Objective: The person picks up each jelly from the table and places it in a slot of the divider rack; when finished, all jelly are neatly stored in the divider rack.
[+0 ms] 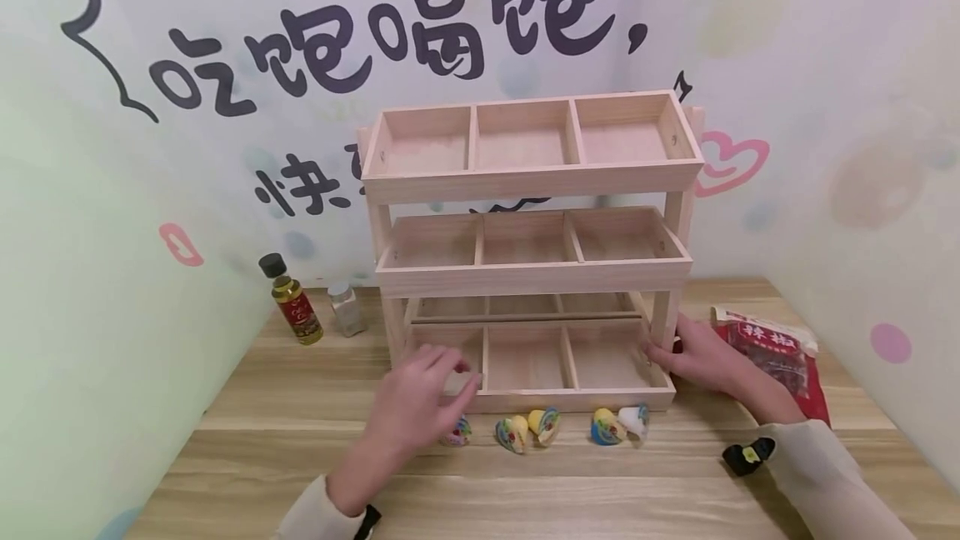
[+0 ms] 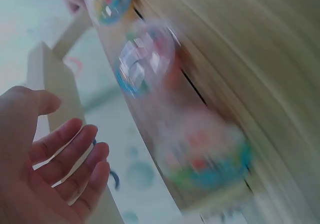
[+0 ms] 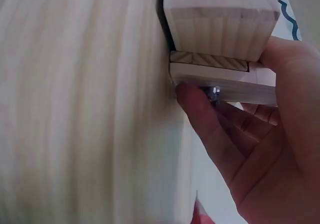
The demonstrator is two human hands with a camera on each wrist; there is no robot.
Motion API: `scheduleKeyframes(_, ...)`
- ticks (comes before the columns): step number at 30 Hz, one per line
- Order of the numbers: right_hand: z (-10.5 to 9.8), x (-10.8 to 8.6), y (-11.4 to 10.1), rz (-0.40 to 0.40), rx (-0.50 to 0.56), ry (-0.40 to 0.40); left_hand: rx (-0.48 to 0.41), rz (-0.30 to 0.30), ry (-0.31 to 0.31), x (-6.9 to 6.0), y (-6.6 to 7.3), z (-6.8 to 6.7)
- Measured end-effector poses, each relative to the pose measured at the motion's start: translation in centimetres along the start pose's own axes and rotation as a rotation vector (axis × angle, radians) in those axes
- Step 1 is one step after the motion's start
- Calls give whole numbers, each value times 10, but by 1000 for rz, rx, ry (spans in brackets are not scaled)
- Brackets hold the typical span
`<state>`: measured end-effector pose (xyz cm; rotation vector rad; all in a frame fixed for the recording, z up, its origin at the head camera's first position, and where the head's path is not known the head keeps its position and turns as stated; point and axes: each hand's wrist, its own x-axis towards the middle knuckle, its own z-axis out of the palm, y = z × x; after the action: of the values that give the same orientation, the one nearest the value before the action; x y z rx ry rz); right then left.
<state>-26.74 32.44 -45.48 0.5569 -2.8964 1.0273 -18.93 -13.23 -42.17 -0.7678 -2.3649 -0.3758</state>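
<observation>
While the right hand (image 1: 699, 354) gripped the wooden rack (image 1: 532, 280) low on its right side, I saw the left hand (image 1: 416, 398) near its front, fingers loosely spread, holding nothing. The rack looked fully assembled; small cups (image 1: 512, 433) lay unshelved on the wood-grain table (image 1: 570, 500) by a lettered wall (image 1: 67, 232).

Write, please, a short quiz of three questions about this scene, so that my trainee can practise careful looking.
1. True or false: the bottle lies on its side.
2. Which grips the rack?
A) left hand
B) right hand
C) neither
3. Fill in: the rack's top tier is divided into ___ compartments.

Key:
1. False; it stands upright.
2. B; the left hand holds nothing.
3. Three.
</observation>
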Motion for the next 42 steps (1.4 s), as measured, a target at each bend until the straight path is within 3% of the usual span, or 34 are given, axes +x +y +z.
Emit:
scheduleKeyframes(7,3,1,5,11,69,-11,-126,95,-114,16,40,20)
scheduleKeyframes(14,6,2,10,38,111,-10,-119,207,-234,30,78,42)
scheduleKeyframes(23,8,1,14,14,130,-3,-157,402,-356,41,113,63)
scheduleKeyframes(27,8,1,12,8,136,-3,-153,456,-360,41,117,68)
scheduleKeyframes(31,8,1,12,17,137,-7,-169,471,-370,38,113,69)
scheduleKeyframes(37,7,1,11,33,132,-9,-240,478,-362,38,109,69)
scheduleKeyframes(42,8,0,12,35,144,-24,-278,448,-372,37,111,70)
